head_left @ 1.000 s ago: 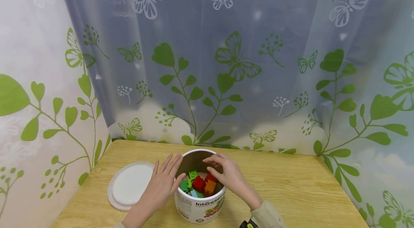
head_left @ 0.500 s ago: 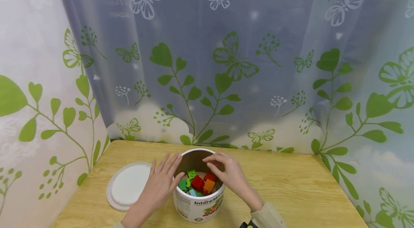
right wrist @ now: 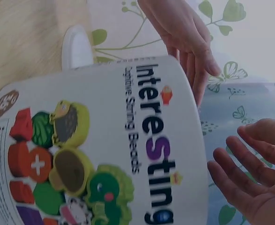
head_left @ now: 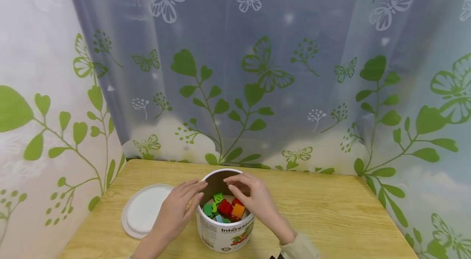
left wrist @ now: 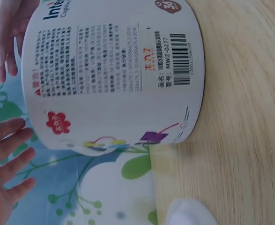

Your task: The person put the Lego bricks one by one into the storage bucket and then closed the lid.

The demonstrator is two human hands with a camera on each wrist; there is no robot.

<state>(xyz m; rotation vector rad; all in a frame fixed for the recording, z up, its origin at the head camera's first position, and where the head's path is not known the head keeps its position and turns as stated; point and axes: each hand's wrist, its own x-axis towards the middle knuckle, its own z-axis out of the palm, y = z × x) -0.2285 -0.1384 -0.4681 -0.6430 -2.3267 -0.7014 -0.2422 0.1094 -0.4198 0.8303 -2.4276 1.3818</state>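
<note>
A white round tub point(head_left: 226, 234) with a printed label stands on the table, its top uncovered. Inside lie several toy building blocks point(head_left: 225, 207) in red, orange, green and light blue. My left hand point(head_left: 178, 206) is at the tub's left rim, fingers extended and relaxed, holding nothing. Over the right side of the opening hovers my right hand point(head_left: 254, 195), its fingers loosely bent above the blocks with nothing between them. In the right wrist view, the right hand point(right wrist: 256, 168) shows its spread fingers beside the tub's rim.
The white round lid point(head_left: 147, 210) lies on the wooden table point(head_left: 324, 214) to the left of the tub. Behind the table hangs a curtain point(head_left: 235, 67) printed with leaves and butterflies, and similar printed cloth covers both sides.
My left hand has lowered and turned slightly, its fingers now pointing more to the right across the rim. The right hand has shifted a little left over the opening. The blocks stay put.
</note>
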